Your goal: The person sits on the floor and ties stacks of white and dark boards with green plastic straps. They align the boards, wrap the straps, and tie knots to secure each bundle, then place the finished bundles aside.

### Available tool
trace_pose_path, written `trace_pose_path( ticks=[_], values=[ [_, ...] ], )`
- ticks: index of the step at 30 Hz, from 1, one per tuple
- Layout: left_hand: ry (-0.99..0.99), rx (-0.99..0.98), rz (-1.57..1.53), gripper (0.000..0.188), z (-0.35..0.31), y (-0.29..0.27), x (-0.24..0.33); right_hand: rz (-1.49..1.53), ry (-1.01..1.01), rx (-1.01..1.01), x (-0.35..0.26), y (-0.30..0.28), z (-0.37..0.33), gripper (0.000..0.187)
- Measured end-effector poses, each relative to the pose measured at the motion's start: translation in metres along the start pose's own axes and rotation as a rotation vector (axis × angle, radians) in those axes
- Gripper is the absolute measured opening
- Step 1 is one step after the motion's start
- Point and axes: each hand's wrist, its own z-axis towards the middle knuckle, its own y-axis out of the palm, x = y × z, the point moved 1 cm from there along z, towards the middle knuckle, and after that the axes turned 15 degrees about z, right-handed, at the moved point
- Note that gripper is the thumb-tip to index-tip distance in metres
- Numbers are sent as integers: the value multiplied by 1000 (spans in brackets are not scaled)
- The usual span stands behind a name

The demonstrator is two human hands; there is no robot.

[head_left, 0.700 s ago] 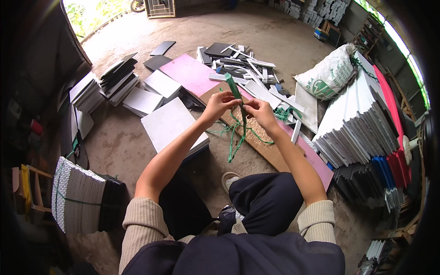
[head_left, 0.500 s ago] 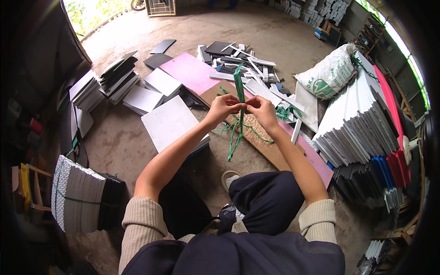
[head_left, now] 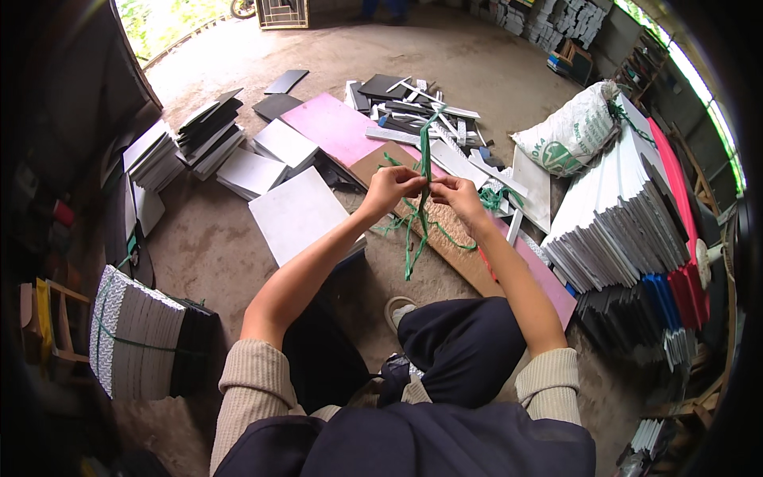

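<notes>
My left hand [head_left: 389, 191] and my right hand [head_left: 455, 195] meet in front of me, both pinching a green plastic strap [head_left: 423, 191]. The strap stands up above my fingers and hangs down below them in loose loops and tails. Under my hands lie a brown board [head_left: 453, 234] and a pink board [head_left: 334, 127] on the dirt floor. A stack of white square panels [head_left: 298, 215] sits just left of my left forearm. I am crouched, with a sandal [head_left: 395, 310] showing between my knees.
A tied bundle of panels [head_left: 139, 334] stands at lower left. Leaning rows of white, blue and red panels [head_left: 628, 215] fill the right side, with a white sack [head_left: 568, 131] behind them. Small stacks [head_left: 183, 143] and scattered dark offcuts [head_left: 397, 95] lie farther away.
The strap's upper end has risen higher above my hands, and both hands have lifted slightly while staying together on it.
</notes>
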Motion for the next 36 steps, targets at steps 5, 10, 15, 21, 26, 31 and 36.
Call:
trace_pose_path(
  ticks=[5, 10, 15, 21, 26, 31, 36],
  values=[
    [-124, -127, -558, 21, -3, -2, -6, 365, 130, -31, -7, 2, -4, 13],
    [-254, 5, -935, 16, 5, -10, 0, 869, 112, -311, -21, -26, 5, 17],
    [131, 183, 307, 25, 12, -62, -19, -708, -246, -219, -38, -45, 9, 20],
    [394, -9, 1371, 35, 3, -115, -37, -1450, -322, -247, -38, -149, 26, 20],
    [-351, 249, 1332, 33, -8, -157, -88, -468, 33, 443, -55, -252, 30, 29],
    [-884, 552, 725, 28, -20, -222, -155, 738, -33, 522, -63, -310, 28, 20],
    [-837, 282, 764, 22, 6, -179, -161, 728, -40, 546, -2, -304, 79, 19]
  ],
)
